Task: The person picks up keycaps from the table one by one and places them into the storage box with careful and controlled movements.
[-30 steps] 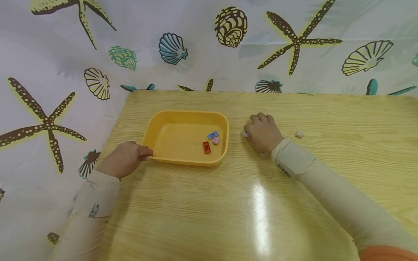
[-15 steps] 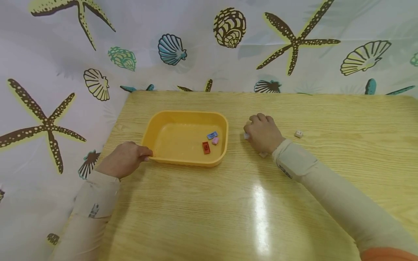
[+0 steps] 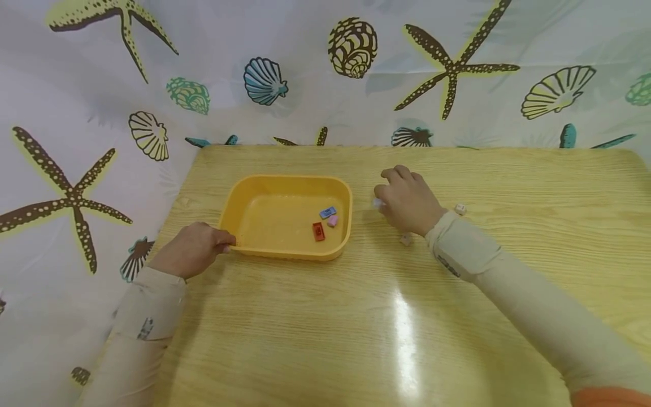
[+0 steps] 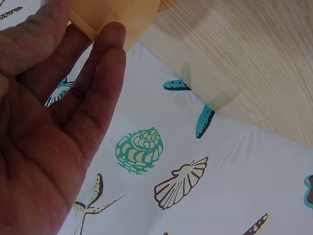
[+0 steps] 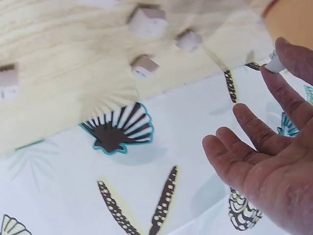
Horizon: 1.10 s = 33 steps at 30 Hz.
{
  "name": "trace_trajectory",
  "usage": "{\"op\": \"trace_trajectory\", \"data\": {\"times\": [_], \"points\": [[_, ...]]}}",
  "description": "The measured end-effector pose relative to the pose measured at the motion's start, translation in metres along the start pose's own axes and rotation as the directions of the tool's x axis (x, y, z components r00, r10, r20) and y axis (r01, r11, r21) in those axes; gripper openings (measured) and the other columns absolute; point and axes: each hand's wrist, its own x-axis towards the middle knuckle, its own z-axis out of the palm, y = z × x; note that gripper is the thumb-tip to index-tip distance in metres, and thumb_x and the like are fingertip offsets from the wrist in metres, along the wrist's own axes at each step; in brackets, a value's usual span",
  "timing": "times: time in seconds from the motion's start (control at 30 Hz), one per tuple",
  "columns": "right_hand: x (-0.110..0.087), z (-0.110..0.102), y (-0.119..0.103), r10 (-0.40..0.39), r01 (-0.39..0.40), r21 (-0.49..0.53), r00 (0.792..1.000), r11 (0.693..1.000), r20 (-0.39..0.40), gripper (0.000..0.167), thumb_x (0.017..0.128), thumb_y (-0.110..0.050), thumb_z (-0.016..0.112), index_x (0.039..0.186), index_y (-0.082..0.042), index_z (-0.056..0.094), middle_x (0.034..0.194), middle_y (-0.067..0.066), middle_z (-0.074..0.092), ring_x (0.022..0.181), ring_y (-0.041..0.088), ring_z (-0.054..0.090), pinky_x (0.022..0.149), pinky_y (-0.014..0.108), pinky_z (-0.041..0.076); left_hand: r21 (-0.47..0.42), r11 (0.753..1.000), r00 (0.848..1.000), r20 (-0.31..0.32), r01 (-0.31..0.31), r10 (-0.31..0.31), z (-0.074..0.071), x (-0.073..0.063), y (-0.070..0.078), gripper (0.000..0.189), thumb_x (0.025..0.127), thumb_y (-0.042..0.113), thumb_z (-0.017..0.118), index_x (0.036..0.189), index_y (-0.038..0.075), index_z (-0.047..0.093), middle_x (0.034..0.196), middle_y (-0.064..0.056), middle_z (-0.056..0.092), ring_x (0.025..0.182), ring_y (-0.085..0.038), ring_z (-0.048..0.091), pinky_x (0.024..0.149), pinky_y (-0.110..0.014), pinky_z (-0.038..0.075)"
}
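Note:
My left hand (image 3: 190, 250) grips the near left corner of a yellow plastic tub (image 3: 285, 252), thumb on the rim; the left wrist view shows the tub's orange-looking corner (image 4: 117, 17) at the fingertips. To the right of the tub, my right hand (image 3: 409, 200) is a little above the table, pinching a small whitish piece (image 5: 275, 63) between thumb and index finger, the other fingers spread loosely. In the tub lie a red block (image 3: 318, 231), a blue block (image 3: 328, 212) and a pink piece (image 3: 333, 221).
A small white cube (image 3: 460, 209) sits to the right of my right hand, and another pale cube (image 3: 405, 239) lies just below it. Several small cubes (image 5: 144, 66) show on the wooden table (image 3: 305, 328) in the right wrist view. A shell-patterned cloth (image 3: 305, 73) hangs behind.
My right hand has risen slightly from the table, with the whitish piece between its fingertips. The left hand keeps its grip on the tub. The head view has shifted a little.

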Motion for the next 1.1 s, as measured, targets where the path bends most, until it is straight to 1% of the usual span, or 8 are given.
{"op": "trace_trajectory", "data": {"times": [0.2,0.27,0.4,0.57,0.77,0.87,1.1], "points": [[0.010,-0.020,-0.014,-0.006,0.006,0.004,0.998,1.000,0.056,0.017,0.085,-0.017,0.072,0.098,-0.006,0.071,0.127,0.023,0.058,0.119,0.042,0.051,0.087,0.055,0.052,-0.008,1.000,0.999,0.025,0.021,-0.021,0.000,0.001,-0.001,0.018,0.087,0.014,0.067,0.102,0.010,0.075,0.097,-0.007,0.075,0.077,-0.017,0.066,0.076,-0.040,0.057],[0.016,-0.023,-0.021,-0.011,0.010,0.004,0.997,1.000,0.072,0.017,0.087,-0.019,0.069,0.098,-0.007,0.071,0.129,0.022,0.057,0.121,0.041,0.050,0.089,0.055,0.052,-0.010,1.000,0.999,0.030,0.029,-0.028,0.000,0.001,-0.001,0.018,0.087,0.015,0.067,0.103,0.010,0.075,0.097,-0.007,0.075,0.076,-0.016,0.064,0.076,-0.040,0.057],[0.028,-0.026,-0.035,-0.051,0.052,-0.019,0.996,0.998,0.074,0.019,0.088,-0.020,0.068,0.101,-0.008,0.071,0.129,0.021,0.058,0.121,0.040,0.051,0.089,0.053,0.053,-0.017,0.999,0.999,0.034,0.035,-0.035,0.000,0.000,-0.002,0.018,0.088,0.015,0.066,0.103,0.010,0.075,0.096,-0.007,0.075,0.073,-0.015,0.062,0.073,-0.038,0.056],[0.040,-0.025,-0.053,-0.104,0.106,-0.031,0.992,0.994,0.070,0.021,0.087,-0.020,0.069,0.105,-0.009,0.071,0.130,0.019,0.058,0.120,0.037,0.051,0.090,0.050,0.054,-0.017,1.000,1.000,0.021,0.010,-0.010,0.001,-0.001,-0.003,0.017,0.088,0.014,0.066,0.102,0.010,0.075,0.094,-0.006,0.075,0.072,-0.014,0.062,0.070,-0.036,0.055],[0.047,-0.026,-0.067,-0.120,0.122,-0.016,0.989,0.992,0.082,0.019,0.087,-0.018,0.068,0.105,-0.010,0.071,0.132,0.019,0.056,0.121,0.037,0.050,0.090,0.050,0.053,-0.021,0.998,0.999,-0.017,-0.052,0.051,0.000,0.000,-0.003,0.013,0.087,0.012,0.067,0.097,0.008,0.075,0.090,-0.006,0.075,0.069,-0.013,0.063,0.067,-0.035,0.055],[0.049,-0.026,-0.071,-0.129,0.131,-0.014,0.988,0.991,0.087,0.020,0.088,-0.019,0.068,0.105,-0.010,0.071,0.133,0.019,0.055,0.120,0.037,0.050,0.089,0.050,0.053,-0.022,0.998,0.998,-0.024,-0.057,0.056,-0.001,0.000,-0.003,0.012,0.086,0.012,0.067,0.096,0.008,0.075,0.089,-0.005,0.075,0.069,-0.013,0.062,0.067,-0.034,0.055],[0.051,-0.023,-0.072,-0.107,0.112,-0.024,0.982,0.993,0.153,0.027,0.087,-0.026,0.069,0.109,-0.010,0.069,0.137,0.020,0.051,0.124,0.038,0.048,0.094,0.051,0.051,-0.029,0.998,0.999,-0.024,-0.049,0.048,-0.001,0.000,-0.004,0.014,0.086,0.011,0.067,0.097,0.008,0.075,0.091,-0.006,0.075,0.071,-0.015,0.065,0.068,-0.035,0.056]]}}
